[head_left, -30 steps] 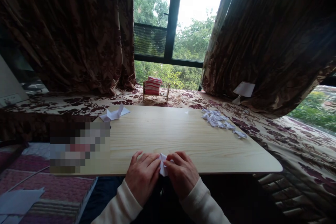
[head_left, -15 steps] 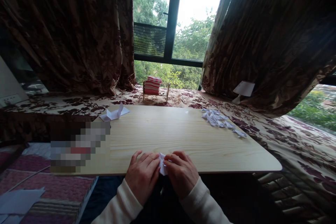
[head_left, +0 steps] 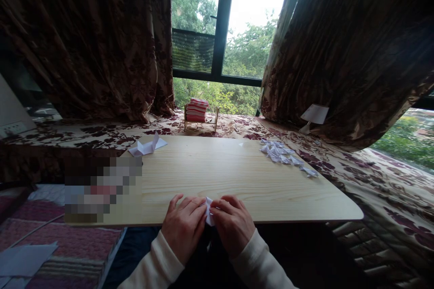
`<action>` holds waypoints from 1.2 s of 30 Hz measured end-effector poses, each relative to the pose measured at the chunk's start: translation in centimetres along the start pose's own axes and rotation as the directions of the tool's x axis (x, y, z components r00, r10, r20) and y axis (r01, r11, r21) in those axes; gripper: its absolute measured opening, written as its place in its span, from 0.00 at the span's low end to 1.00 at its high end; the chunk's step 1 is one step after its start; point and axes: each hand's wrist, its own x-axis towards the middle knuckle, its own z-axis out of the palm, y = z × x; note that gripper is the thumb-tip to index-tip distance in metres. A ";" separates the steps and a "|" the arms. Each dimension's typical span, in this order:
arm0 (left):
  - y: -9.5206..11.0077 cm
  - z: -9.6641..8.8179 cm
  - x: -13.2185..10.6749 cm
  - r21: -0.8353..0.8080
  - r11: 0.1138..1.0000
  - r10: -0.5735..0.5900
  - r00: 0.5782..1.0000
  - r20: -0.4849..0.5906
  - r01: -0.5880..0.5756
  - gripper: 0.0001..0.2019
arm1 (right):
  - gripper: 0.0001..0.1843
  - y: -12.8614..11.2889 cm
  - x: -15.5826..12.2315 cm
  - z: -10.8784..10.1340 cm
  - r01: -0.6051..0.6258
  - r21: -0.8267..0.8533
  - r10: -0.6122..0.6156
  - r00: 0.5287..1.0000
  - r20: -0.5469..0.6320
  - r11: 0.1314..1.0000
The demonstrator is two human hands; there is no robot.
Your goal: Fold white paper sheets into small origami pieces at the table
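A small folded piece of white paper (head_left: 209, 211) sits at the near edge of the light wooden table (head_left: 233, 176). My left hand (head_left: 185, 226) and my right hand (head_left: 232, 223) meet on it, fingers pinched closed around its sides. Most of the paper is hidden between my fingers. Both sleeves are cream coloured.
A folded white paper shape (head_left: 147, 146) lies at the table's far left corner. Several small folded paper pieces (head_left: 283, 154) lie at the far right. A tiny wooden rack with striped cloth (head_left: 199, 115) stands on the patterned sill. A small white lamp (head_left: 313, 117) stands right. Loose sheets (head_left: 23, 259) lie lower left.
My hands have shifted very slightly on the paper, pinching it a little tighter so less of it shows. Nothing else has moved.
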 end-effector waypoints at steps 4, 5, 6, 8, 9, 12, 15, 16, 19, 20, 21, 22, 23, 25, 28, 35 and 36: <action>0.0 0.1 0.0 -0.002 1.000 -0.003 1.000 0.002 0.003 0.11 | 0.09 -0.2 -0.2 0.1 -0.008 0.023 0.008 1.000 -0.014 1.000; 0.0 0.1 0.0 -0.001 1.000 -0.003 1.000 0.004 0.003 0.11 | 0.09 -0.2 -0.3 0.1 -0.016 0.030 0.016 1.000 -0.019 0.999; 0.1 0.1 0.0 0.000 1.000 -0.002 1.000 0.005 0.002 0.11 | 0.09 -0.3 -0.3 0.2 -0.022 0.037 0.023 0.999 -0.023 0.999; 0.1 0.0 -0.1 -0.008 1.000 -0.005 1.000 0.010 0.005 0.12 | 0.08 -0.3 -0.4 0.3 -0.030 0.044 0.031 0.999 -0.023 0.999; 0.2 -0.1 -0.1 -0.012 1.000 -0.007 1.000 0.015 0.007 0.12 | 0.08 -0.3 -0.4 0.3 -0.032 0.044 0.033 0.999 -0.019 0.999; 0.3 -0.4 -0.3 -0.011 1.000 -0.004 0.999 0.041 0.005 0.12 | 0.07 -0.2 -0.4 0.4 -0.035 0.041 0.035 0.999 -0.009 0.999; 0.4 -0.4 -0.4 0.013 1.000 0.005 0.999 0.047 -0.005 0.13 | 0.06 0.1 -0.1 0.3 -0.036 0.023 0.036 0.999 0.013 0.999; 0.4 -0.3 -0.4 0.025 1.000 0.004 0.999 0.043 -0.005 0.13 | 0.05 0.2 0.1 0.2 -0.034 0.012 0.034 0.999 0.026 0.999; 0.5 0.1 -0.5 0.051 0.999 -0.016 1.000 0.023 0.015 0.13 | 0.04 0.6 0.6 -0.1 -0.022 -0.021 0.023 0.997 0.071 1.000; 0.6 0.2 -0.5 0.052 0.998 -0.025 1.000 0.017 0.024 0.13 | 0.04 0.8 0.6 -0.1 -0.014 -0.026 0.016 0.996 0.082 1.000; 0.7 0.3 -0.5 0.049 0.998 -0.031 0.999 0.012 0.031 0.13 | 0.05 0.9 0.7 -0.1 -0.009 -0.027 0.011 0.996 0.089 1.000; 0.7 0.4 -0.5 0.046 0.998 -0.035 0.999 0.007 0.034 0.13 | 0.05 1.0 0.6 -0.1 -0.008 -0.028 0.010 0.996 0.092 1.000; 0.8 0.4 -0.5 0.043 0.998 -0.036 0.999 0.003 0.036 0.13 | 0.04 1.0 0.5 -0.1 -0.011 -0.030 0.013 0.996 0.090 0.999; 0.8 0.4 -0.5 0.040 0.999 -0.032 0.999 -0.002 0.032 0.13 | 0.05 1.1 0.2 -0.1 -0.022 -0.037 0.025 0.996 0.080 0.999; 0.8 0.2 -0.5 0.040 0.999 -0.027 1.000 0.004 0.026 0.13 | 0.07 1.1 -0.2 -0.2 -0.035 -0.041 0.038 0.996 0.075 0.999; 0.9 0.0 -0.6 0.067 0.998 -0.002 1.000 0.019 0.001 0.14 | 0.07 0.4 -0.2 -0.9 -0.056 -0.027 0.059 0.993 0.105 0.998; 0.9 0.0 -0.6 0.065 0.998 -0.001 1.000 0.025 0.000 0.14 | 0.07 0.3 -0.2 -1.0 -0.060 -0.029 0.063 0.992 0.111 0.998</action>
